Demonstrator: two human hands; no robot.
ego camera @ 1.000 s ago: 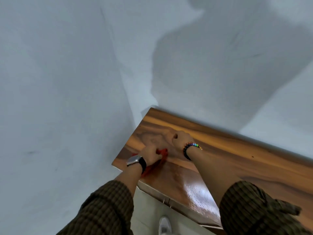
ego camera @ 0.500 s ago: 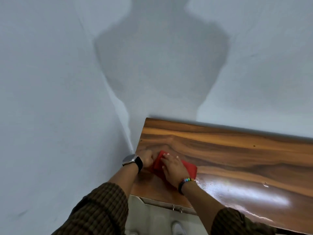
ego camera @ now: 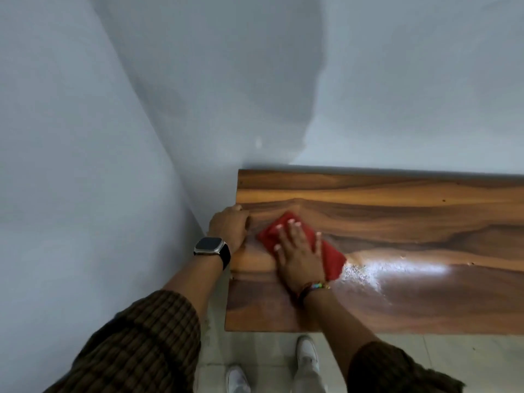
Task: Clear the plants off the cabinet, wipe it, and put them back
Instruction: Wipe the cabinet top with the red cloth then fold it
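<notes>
head view: wooden cabinet point(ego camera: 397, 251) top fills the right and centre, w/ its back edge against the wall point(ego camera: 397, 80) and its left end just beside the room corner. red cloth point(ego camera: 330, 258) lies flat on the top near that left end. right hand point(ego camera: 297, 256) lies palm down on the cloth, fingers straight and spread, pressing it to the wood; fingertips point toward the back-left. cloth shows past the fingers on the far side and past the palm to the right. left hand point(ego camera: 229, 226) sits at the cabinet's left edge, just beside the cloth but not touching it, fingers curled over the edge; can't tell how tight the grip is. smartwatch point(ego camera: 208, 245) w/ dark band on the left wrist, beaded bracelet point(ego camera: 313, 287) w/ coloured beads on the right wrist. both forearms come out of brown checked sleeves point(ego camera: 147, 341), pushed up. a bright glare patch point(ego camera: 397, 269) w/ a speckled wet-looking streak sits on the wood just right of the cloth. below the cabinet's front edge, pale tiled floor point(ego camera: 453, 358) and two white shoes point(ego camera: 307, 353). a soft shadow falls on the wall above the cabinet's left end.
</notes>
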